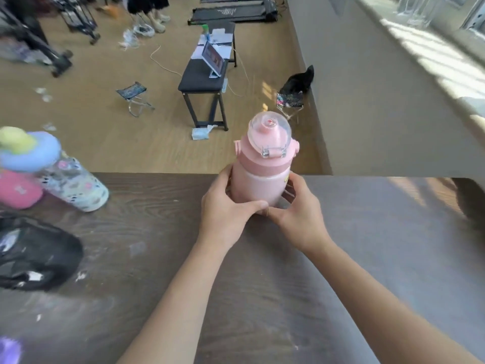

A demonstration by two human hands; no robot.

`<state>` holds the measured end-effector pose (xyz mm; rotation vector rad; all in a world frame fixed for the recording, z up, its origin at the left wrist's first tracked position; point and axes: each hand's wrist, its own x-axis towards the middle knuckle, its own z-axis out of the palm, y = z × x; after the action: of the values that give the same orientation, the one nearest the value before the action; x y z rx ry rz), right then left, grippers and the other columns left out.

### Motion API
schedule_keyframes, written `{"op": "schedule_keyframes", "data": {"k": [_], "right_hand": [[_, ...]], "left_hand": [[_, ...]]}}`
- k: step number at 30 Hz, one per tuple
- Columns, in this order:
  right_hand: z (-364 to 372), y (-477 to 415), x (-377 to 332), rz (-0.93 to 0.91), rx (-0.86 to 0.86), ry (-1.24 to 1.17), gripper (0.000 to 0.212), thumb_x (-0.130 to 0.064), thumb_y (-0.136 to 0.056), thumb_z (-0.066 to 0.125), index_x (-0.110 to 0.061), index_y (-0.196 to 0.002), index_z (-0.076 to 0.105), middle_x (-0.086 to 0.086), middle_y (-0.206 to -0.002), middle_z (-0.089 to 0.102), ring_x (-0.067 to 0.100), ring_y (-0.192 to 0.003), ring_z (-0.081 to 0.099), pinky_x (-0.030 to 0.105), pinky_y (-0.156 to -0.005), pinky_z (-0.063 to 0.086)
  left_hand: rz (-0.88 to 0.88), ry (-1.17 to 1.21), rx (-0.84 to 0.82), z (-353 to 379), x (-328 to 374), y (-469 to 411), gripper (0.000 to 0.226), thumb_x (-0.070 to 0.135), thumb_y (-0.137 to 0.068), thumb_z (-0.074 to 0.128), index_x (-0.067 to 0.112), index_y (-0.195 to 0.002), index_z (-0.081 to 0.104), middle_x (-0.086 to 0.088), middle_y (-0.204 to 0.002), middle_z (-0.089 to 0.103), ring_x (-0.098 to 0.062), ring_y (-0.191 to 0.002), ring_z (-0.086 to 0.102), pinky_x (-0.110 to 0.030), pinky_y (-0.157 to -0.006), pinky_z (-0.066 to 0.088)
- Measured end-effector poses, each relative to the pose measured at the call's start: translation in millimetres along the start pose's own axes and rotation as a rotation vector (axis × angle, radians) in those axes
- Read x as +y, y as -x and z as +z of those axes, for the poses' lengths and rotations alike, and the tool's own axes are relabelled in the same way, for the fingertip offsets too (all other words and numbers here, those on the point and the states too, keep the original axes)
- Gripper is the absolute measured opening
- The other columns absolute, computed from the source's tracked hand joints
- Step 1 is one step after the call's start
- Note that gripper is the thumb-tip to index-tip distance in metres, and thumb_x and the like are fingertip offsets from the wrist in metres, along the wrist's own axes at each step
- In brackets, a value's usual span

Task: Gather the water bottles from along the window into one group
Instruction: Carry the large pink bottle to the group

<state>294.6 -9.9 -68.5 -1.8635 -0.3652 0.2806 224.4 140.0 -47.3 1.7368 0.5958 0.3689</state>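
A pink water bottle with a clear domed lid stands upright near the far edge of the dark wooden table. My left hand wraps its lower left side and my right hand wraps its lower right side; the thumbs meet in front of its base. At the table's left stands a patterned bottle with a blue lid and a yellow-green top, and a pink bottle or cap is beside it, blurred.
A black bag lies on the table's left side and a purple thing shows at the bottom left corner. Beyond the table's far edge are wooden floor, a black bench and folding stools. A sunlit window ledge runs along the right.
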Motion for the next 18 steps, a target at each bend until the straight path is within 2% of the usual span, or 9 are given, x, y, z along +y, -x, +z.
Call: {"op": "schedule_keyframes", "data": {"k": [4,6,8,10,13,15,18], "right_hand": [[68.7,-4.2,-21.5,-0.032,-0.101,0.002,0.089,-0.027,-0.071,0.097,-0.022,-0.147,0.051,-0.018,-0.127,0.064,-0.020,-0.109,0.053,-0.007,-0.085,0.041],[97.4,-5.4,-30.4,-0.049,-0.133,0.006,0.088,-0.027,-0.071,0.096,-0.021,-0.146,0.051,-0.021,-0.124,0.064,-0.025,-0.104,0.055,-0.008,-0.083,0.039],[121.9,-5.8,-36.8,-0.055,-0.159,0.005,0.086,-0.026,-0.072,0.096,-0.023,-0.146,0.051,-0.028,-0.118,0.060,-0.034,-0.098,0.052,-0.008,-0.081,0.038],[142.6,-5.8,-44.2,-0.057,-0.178,0.004,0.087,-0.026,-0.073,0.095,-0.023,-0.147,0.050,-0.023,-0.120,0.061,-0.037,-0.096,0.050,-0.008,-0.080,0.038],[164.9,-7.6,-54.3,-0.063,-0.202,0.024,0.088,-0.025,-0.073,0.095,-0.022,-0.148,0.050,-0.016,-0.126,0.061,-0.026,-0.102,0.052,-0.009,-0.081,0.039],[174.8,-9.7,-58.4,-0.072,-0.213,0.043,0.089,-0.026,-0.072,0.095,-0.021,-0.149,0.049,-0.014,-0.127,0.061,-0.019,-0.106,0.052,-0.009,-0.083,0.038],[186.5,-12.3,-60.2,-0.084,-0.218,0.068,0.093,-0.026,-0.072,0.096,-0.020,-0.151,0.047,-0.015,-0.129,0.060,-0.005,-0.111,0.056,-0.010,-0.084,0.037]], "left_hand": [[-0.022,0.013,0.094,-68.7,-22.6,-4.9,0.093,0.018,-0.055,0.094,0.028,-0.144,0.066,0.012,-0.132,0.078,-0.009,-0.123,0.075,-0.041,-0.108,0.061],[-0.032,0.010,0.129,-97.3,-32.2,-7.3,0.089,0.021,-0.053,0.094,0.029,-0.139,0.069,0.011,-0.129,0.080,-0.011,-0.122,0.076,-0.044,-0.107,0.062],[-0.040,0.011,0.158,-120.9,-39.0,-9.8,0.089,0.029,-0.051,0.093,0.035,-0.136,0.069,0.011,-0.129,0.080,-0.012,-0.122,0.076,-0.046,-0.107,0.062],[-0.042,0.016,0.179,-140.2,-43.8,-12.2,0.084,0.031,-0.050,0.092,0.044,-0.130,0.070,0.012,-0.128,0.081,-0.013,-0.121,0.077,-0.047,-0.107,0.061],[-0.038,0.018,0.194,-160.7,-51.1,-16.4,0.076,0.030,-0.052,0.092,0.063,-0.116,0.068,0.014,-0.126,0.081,-0.012,-0.120,0.077,-0.048,-0.108,0.061],[-0.043,0.032,0.202,-169.8,-55.7,-19.1,0.081,0.030,-0.052,0.092,0.055,-0.125,0.067,0.011,-0.128,0.081,-0.012,-0.120,0.078,-0.048,-0.108,0.062],[-0.043,0.073,0.197,-179.6,-65.4,-24.0,0.091,0.026,-0.053,0.092,0.033,-0.141,0.067,0.007,-0.132,0.080,-0.012,-0.122,0.077,-0.047,-0.109,0.061]]}}
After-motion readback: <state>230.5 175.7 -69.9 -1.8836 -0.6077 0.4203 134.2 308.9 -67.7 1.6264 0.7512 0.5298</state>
